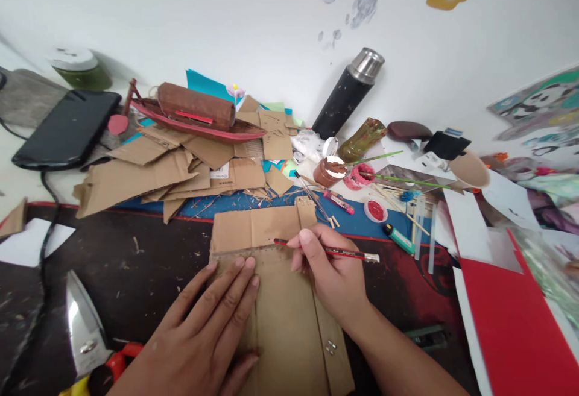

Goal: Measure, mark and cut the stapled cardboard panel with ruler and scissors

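Cardboard sheet (284,299): matt brn paperboard, creased, rough along cut edge. Pencil (348,254): smooth painted barrel, sl. glossy, metal-looking end. Scissors (88,339): shiny metal blade, plastic-looking handles (118,363). Flask (339,100): blk, mostly matt, specked; metal cap (367,66), shiny. Phone (67,128): smooth, glossy blk. Model boat (194,105): wood-like, low sheen. Counter (149,257): dk, smooth w/ some sheen. Red sheet (515,311): paper or card, smooth, matt.

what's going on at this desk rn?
A person's left hand lies flat on a cardboard sheet, while the right hand holds a red-and-black pencil over its far part. Can't tell whether the tip touches. Open scissors lie beside the left hand. Behind, a brown model boat rests on a pile of cardboard scraps.
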